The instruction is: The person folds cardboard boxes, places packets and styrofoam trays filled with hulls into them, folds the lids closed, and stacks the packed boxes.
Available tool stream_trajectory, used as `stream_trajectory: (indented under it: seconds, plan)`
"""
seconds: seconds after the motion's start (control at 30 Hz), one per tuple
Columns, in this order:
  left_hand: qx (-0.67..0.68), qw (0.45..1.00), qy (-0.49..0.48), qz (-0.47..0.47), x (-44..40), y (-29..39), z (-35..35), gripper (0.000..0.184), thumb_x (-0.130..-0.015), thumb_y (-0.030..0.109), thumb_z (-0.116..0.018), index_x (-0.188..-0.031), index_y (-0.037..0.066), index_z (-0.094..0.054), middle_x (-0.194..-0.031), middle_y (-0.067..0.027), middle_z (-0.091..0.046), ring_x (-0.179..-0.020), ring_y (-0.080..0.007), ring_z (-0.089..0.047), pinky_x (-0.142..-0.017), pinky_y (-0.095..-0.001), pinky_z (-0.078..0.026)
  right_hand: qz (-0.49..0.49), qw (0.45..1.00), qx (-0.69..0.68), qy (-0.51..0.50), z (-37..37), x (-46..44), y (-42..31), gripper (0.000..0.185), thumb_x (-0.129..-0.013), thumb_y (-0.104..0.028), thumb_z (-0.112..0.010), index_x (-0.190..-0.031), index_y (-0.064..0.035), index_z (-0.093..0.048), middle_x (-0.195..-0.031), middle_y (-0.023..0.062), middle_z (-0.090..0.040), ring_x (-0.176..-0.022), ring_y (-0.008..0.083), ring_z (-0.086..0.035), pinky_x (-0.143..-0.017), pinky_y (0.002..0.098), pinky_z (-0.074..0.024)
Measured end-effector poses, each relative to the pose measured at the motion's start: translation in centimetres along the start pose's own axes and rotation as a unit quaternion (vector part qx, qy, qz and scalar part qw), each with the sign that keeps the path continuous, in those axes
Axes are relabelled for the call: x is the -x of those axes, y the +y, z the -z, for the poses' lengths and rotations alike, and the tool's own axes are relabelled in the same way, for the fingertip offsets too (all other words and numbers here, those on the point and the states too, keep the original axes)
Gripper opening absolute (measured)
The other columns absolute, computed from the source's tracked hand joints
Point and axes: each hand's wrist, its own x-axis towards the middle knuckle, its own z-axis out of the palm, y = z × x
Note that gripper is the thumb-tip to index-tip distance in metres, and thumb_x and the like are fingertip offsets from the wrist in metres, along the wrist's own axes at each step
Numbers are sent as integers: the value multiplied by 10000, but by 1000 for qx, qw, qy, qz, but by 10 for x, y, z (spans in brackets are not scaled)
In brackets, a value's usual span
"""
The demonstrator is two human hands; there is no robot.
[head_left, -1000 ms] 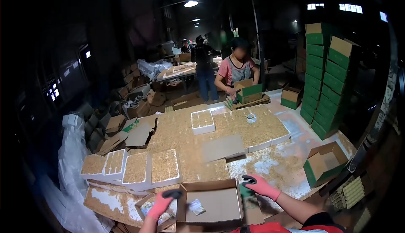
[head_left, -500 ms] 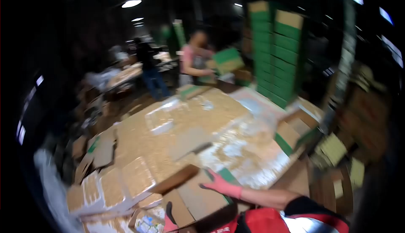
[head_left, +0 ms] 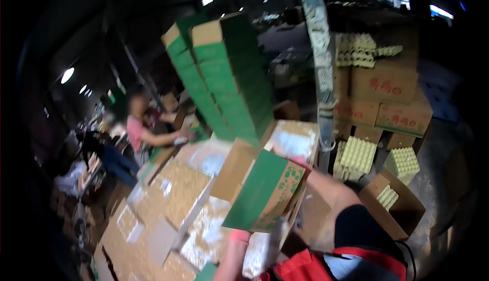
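A green and brown cardboard box [head_left: 265,192] with printed leaf-like marks is tilted above the table in front of me, one brown flap raised. Its lower edge meets my left hand [head_left: 239,236], in a pink glove; the fingers are hidden behind the cardboard. At the upper right corner, my right hand [head_left: 299,163], also pink-gloved, is against the box and mostly covered by it. Both arms reach to the box, which they hold between them.
The table [head_left: 188,179] carries loose cardboard pieces [head_left: 162,241] and a white frame [head_left: 130,222]. Tall stacks of green boxes [head_left: 234,77] stand behind it. A pole [head_left: 321,62], egg trays [head_left: 358,156] and an open carton [head_left: 402,215] are on the right. A co-worker [head_left: 142,128] handles a box at left.
My view has swung right. Both hands were at an open box low near my body; now they are on a raised green and brown box near the table's right side.
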Motion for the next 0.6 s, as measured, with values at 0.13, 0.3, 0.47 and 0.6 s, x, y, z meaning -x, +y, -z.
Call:
stream_trajectory:
  seconds: [0.13,0.3,0.47,0.6]
  plan:
    - [-69,997,-27,4,-114,9,21,609,-945,491,-507,-1369,59,-447,-1288,-132,-564,-1184,-330,-529,-1044,-486,-406,162,981,-30,-101,31,64,-7,474,-943,-401,-398,-1281,-130,-592,-1369,115,-550,-1238,270,-533,-1054,383,-389]
    - [-152,985,83,-6,-129,4,88,677,-922,477,-579,-1438,81,-395,-1385,-129,-510,-1217,-326,-525,-993,-465,-456,143,977,-157,-23,140,152,-4,390,-911,-407,-568,-1121,-86,-642,-1133,125,-627,-1106,290,-574,-979,406,-450]
    - [-129,975,166,73,-106,-16,111,703,-941,602,-458,-1388,59,-452,-1316,-137,-564,-1188,-304,-559,-995,-450,-473,-24,939,-297,169,35,155,-34,1210,-651,-488,-843,-1458,74,-138,-1503,351,-38,-1418,509,-56,-1149,528,-226]
    - [-247,950,185,-55,-133,-23,102,853,-909,691,-392,-1398,-7,-438,-1344,-156,-545,-1197,-299,-548,-1037,-431,-431,-8,864,-468,186,48,100,-35,1144,-697,-283,-832,-1519,-52,-72,-1521,324,-83,-1409,468,-208,-1146,453,-282]
